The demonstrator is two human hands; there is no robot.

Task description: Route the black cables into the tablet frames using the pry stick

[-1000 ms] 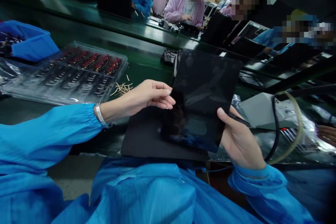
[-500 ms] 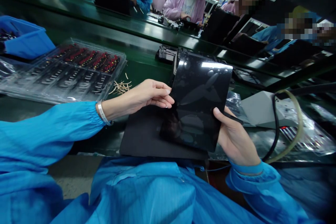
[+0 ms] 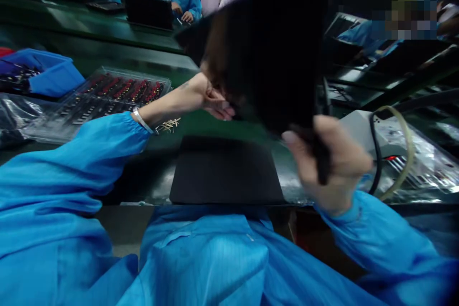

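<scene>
I hold a glossy black panel [image 3: 265,52] raised high and close to the camera, so it hides much of the line behind it. My left hand [image 3: 211,98] grips its left edge, fingers closed. My right hand [image 3: 328,162] grips its lower right corner and also clasps a thin dark tool [image 3: 321,162]. Both hands are smeared by motion. Below the panel a black mat [image 3: 224,177] lies on the green bench at its near edge.
A clear blister tray [image 3: 103,100] of red and black parts lies to the left, with a blue bin [image 3: 46,74] behind it. Loose tan slivers [image 3: 168,125] sit by the tray. A grey device [image 3: 362,129] with a looped cable [image 3: 398,153] stands on the right. Other people work across the conveyor.
Both hands have lifted the black panel off the mat and swung it up towards the camera. The mat is now uncovered.
</scene>
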